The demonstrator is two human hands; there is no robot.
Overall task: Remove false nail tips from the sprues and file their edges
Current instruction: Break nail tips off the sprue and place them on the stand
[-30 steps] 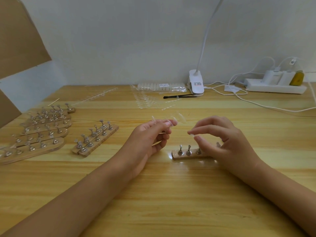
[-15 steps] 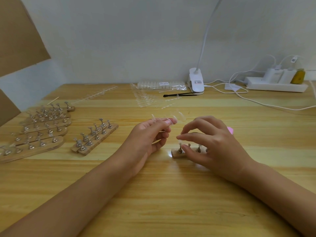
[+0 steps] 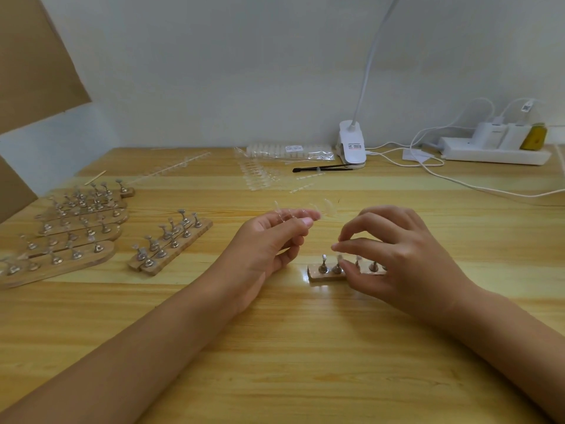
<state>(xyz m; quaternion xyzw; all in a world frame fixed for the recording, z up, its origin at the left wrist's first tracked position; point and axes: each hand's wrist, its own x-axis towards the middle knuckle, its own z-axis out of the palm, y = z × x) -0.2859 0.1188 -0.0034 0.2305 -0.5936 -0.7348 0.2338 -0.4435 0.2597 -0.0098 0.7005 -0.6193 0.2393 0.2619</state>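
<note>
My left hand [image 3: 269,243] pinches a clear sprue strip [image 3: 305,211] with several false nail tips, held above the table. My right hand [image 3: 397,255] pinches a small clear nail tip [image 3: 337,246] between thumb and forefinger, right above a metal peg of the small wooden holder [image 3: 325,275]. The right fingers cover the holder's right part.
Several wooden peg holders [image 3: 70,237] lie at the left, two more [image 3: 171,243] nearer the middle. Loose sprues and a bag of tips [image 3: 290,151] sit at the back, beside a black nail file [image 3: 321,169], a clip lamp [image 3: 351,145] and a power strip [image 3: 495,151] with cables.
My right hand has come down and left from beside the sprue to the holder's pegs, carrying the nail tip. The left hand has stayed put with the sprue.
</note>
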